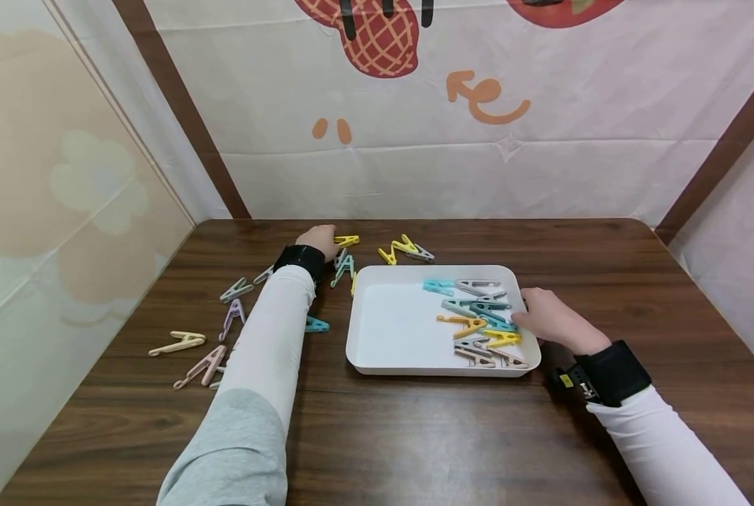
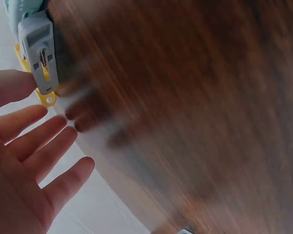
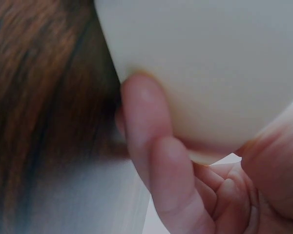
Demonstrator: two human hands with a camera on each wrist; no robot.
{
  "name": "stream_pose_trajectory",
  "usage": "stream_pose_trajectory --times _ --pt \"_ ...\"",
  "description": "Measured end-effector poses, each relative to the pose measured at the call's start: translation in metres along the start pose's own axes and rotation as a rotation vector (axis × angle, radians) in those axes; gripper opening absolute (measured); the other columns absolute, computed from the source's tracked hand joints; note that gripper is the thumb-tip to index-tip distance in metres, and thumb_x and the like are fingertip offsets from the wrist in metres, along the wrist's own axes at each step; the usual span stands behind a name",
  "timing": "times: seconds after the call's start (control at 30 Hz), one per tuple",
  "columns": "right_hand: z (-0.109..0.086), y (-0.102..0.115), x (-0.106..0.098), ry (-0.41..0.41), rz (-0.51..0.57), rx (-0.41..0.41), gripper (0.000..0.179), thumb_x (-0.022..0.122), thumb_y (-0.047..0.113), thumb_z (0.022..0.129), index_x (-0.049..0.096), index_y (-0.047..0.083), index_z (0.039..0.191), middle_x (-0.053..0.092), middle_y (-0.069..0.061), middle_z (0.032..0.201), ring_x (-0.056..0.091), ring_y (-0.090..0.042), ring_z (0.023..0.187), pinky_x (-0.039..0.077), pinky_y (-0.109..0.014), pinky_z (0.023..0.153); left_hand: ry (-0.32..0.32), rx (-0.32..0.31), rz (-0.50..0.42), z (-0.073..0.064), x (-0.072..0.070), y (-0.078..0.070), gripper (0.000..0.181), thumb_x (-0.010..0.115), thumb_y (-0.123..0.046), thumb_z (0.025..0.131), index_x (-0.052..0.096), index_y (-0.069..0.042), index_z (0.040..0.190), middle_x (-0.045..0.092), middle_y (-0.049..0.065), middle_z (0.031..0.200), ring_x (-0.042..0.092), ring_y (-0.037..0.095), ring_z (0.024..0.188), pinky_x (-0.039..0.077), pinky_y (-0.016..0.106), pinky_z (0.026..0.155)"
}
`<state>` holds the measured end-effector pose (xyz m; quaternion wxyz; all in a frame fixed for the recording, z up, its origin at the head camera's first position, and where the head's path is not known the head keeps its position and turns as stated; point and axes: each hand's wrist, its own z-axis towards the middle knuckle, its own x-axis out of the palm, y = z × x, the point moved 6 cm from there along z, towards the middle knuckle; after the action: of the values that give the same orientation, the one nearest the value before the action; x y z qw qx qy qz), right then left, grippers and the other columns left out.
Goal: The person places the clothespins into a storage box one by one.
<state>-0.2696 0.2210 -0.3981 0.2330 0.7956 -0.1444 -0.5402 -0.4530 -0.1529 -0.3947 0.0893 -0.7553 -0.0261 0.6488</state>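
My left hand [image 1: 320, 240] reaches to the far left of the table, beside a yellow clothespin [image 1: 348, 240]. In the left wrist view its fingers [image 2: 49, 141] are spread and fairly straight, and the thumb tip is at a grey clothespin [image 2: 39, 53] with a yellow one partly behind it. My right hand [image 1: 556, 321] grips the right edge of a white tray [image 1: 392, 316]. Fingers [image 3: 146, 107] curl against the tray wall in the right wrist view. Blue, grey, orange, yellow and pinkish clothespins [image 1: 468, 325] lie in the tray's right half.
Loose clothespins in several colours lie left of the tray, among them a cream one [image 1: 177, 342], a pink one [image 1: 202, 367] and a purple one [image 1: 232, 319]. Yellow and grey ones [image 1: 407, 246] lie behind the tray. A printed cloth [image 1: 414, 176] hangs past the table's far edge.
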Motion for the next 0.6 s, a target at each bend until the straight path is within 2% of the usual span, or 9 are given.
stream_pose_trajectory --times 0.1,0.2,0.37,0.47,0.6 --pt "0.001 0.002 -0.002 -0.001 -0.02 0.005 0.046 0.055 0.011 0.097 0.042 -0.017 0.131 0.06 -0.021 0.1 0.06 -0.019 0.069 0.05 -0.031 0.054 -0.018 0.008 -0.002 -0.002 -0.003 0.0 0.039 0.057 -0.019 0.095 0.058 0.0 0.129 0.065 0.017 0.113 0.061 0.029 0.098 0.049 0.042 0.083" --pt "0.001 0.002 -0.002 -0.004 -0.023 0.004 0.046 0.054 0.01 0.097 0.042 -0.016 0.132 0.06 -0.021 0.1 0.059 -0.019 0.07 0.049 -0.031 0.054 -0.058 0.022 0.014 -0.004 -0.007 -0.003 0.027 0.061 -0.019 0.093 0.067 0.001 0.11 0.068 0.013 0.094 0.062 0.027 0.084 0.051 0.041 0.074" --pt "0.0 0.004 -0.001 -0.008 -0.011 -0.014 0.046 0.053 0.009 0.097 0.041 -0.017 0.132 0.06 -0.024 0.105 0.06 -0.019 0.07 0.05 -0.032 0.052 -0.104 0.018 0.042 -0.007 -0.01 -0.005 0.017 0.065 -0.018 0.09 0.067 -0.002 0.085 0.063 0.008 0.073 0.059 0.024 0.07 0.05 0.038 0.066" --pt "-0.001 0.004 0.0 -0.009 -0.01 -0.011 0.046 0.053 0.009 0.097 0.04 -0.017 0.132 0.059 -0.027 0.107 0.061 -0.019 0.071 0.051 -0.033 0.052 -0.123 0.014 0.039 -0.007 -0.01 -0.004 0.018 0.064 -0.019 0.09 0.067 -0.003 0.084 0.062 0.008 0.073 0.059 0.023 0.069 0.05 0.037 0.065" --pt "-0.003 0.004 0.0 -0.007 -0.008 0.001 0.047 0.053 0.009 0.097 0.039 -0.018 0.132 0.058 -0.028 0.108 0.061 -0.019 0.072 0.051 -0.033 0.052 -0.179 0.035 0.013 -0.011 -0.014 -0.003 0.024 0.064 -0.022 0.09 0.068 -0.003 0.104 0.067 0.011 0.091 0.061 0.026 0.08 0.051 0.039 0.071"
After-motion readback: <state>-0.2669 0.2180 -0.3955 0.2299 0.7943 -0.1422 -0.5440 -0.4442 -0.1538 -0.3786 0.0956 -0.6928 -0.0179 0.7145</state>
